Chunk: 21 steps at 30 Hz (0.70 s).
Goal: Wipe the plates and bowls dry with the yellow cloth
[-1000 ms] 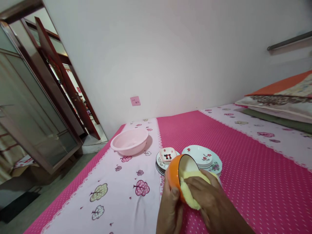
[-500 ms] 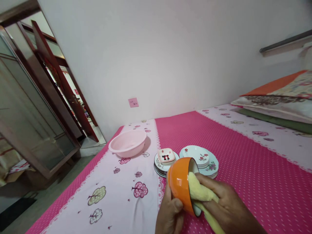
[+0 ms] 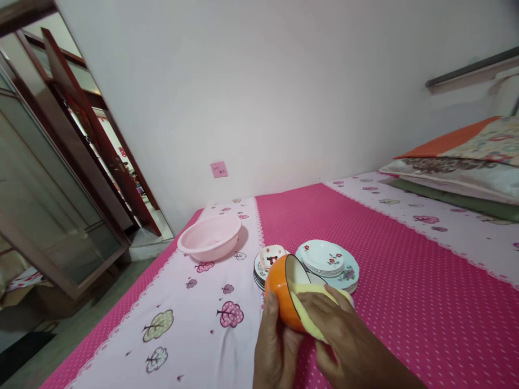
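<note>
An orange bowl (image 3: 280,286) with a white inside and dark rim is tilted on its side, its mouth facing right. My left hand (image 3: 275,343) grips it from the left and below. In my right hand (image 3: 338,332) a yellow cloth (image 3: 307,317) is pressed against the bowl's inside and rim. Behind the bowl is a stack of dark-rimmed plates (image 3: 258,273), partly hidden, bearing a small square dish (image 3: 270,254) with a cartoon figure. Flowered white plates (image 3: 322,254) are stacked on larger pale plates (image 3: 352,273) just beyond my right hand.
A pink basin (image 3: 211,237) stands farther back on the left of the bed's pink-and-white cover (image 3: 194,313). Pillows (image 3: 458,165) are piled at the far right. A white wall (image 3: 284,97) rises behind the bed, with a doorway (image 3: 117,156) at left.
The bowl has turned so more of its inside shows, and it has shifted slightly left. My right hand has moved left with the cloth, over the bowl's mouth. The view has shifted slightly.
</note>
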Each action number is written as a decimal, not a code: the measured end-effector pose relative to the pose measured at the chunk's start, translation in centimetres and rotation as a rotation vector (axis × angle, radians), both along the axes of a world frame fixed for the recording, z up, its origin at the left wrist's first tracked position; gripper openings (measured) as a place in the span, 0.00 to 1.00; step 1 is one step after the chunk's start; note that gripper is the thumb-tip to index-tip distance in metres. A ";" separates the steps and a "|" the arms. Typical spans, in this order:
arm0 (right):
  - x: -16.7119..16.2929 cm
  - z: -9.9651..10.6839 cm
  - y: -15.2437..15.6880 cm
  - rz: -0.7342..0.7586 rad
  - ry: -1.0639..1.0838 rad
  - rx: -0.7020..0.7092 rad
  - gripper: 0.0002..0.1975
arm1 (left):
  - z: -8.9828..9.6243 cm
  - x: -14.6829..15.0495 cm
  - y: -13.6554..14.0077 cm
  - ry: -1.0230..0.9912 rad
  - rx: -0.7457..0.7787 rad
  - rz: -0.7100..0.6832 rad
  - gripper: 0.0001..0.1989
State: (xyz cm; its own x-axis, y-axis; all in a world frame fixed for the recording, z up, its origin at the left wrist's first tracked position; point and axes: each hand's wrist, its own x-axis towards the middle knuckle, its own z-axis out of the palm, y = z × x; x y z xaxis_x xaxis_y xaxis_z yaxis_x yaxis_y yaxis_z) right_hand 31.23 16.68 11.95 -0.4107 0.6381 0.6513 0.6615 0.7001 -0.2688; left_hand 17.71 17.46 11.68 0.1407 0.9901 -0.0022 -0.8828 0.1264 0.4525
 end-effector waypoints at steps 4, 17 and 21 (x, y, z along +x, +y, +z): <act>-0.4 0.2 0.3 0.003 0.096 -0.084 0.16 | 1.3 -0.4 -0.5 0.084 0.008 -0.010 0.25; 0.3 4.1 -1.0 0.224 0.577 -0.739 0.21 | -0.7 0.1 -0.7 0.133 0.226 0.052 0.36; -0.2 2.6 -0.3 0.156 0.228 -0.255 0.10 | -0.3 0.0 -0.2 0.024 0.009 0.037 0.23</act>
State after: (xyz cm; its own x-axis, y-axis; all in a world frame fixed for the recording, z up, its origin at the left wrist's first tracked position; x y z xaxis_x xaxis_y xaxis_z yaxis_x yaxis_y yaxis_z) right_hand 30.98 16.42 14.54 -0.3785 0.7329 0.5653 0.4550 0.6792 -0.5759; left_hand 17.69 17.21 11.39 0.1035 0.9946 0.0033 -0.8755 0.0896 0.4749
